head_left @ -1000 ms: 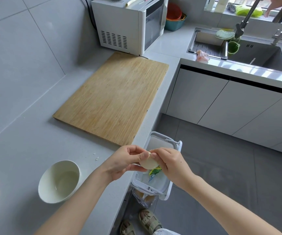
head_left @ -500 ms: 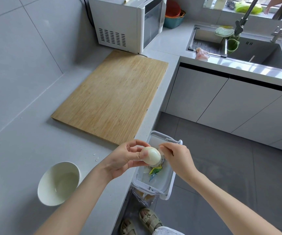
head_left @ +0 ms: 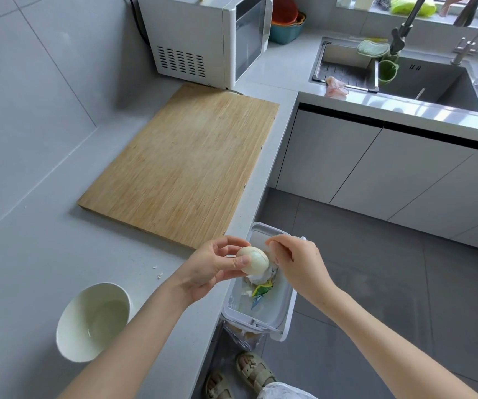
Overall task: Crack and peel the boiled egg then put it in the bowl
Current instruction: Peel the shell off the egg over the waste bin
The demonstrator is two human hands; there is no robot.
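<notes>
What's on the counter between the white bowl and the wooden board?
In the head view, the grey counter between the bowl and the cutting board is nearly bare: only a couple of tiny white bits, probably eggshell, lie there.

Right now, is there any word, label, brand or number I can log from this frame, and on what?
None can be read.
Green and yellow wrapper in the bin: print too small and crumpled to read.
Microwave: no legible brand or label.
Bowl, egg, cutting board: plain.
</notes>
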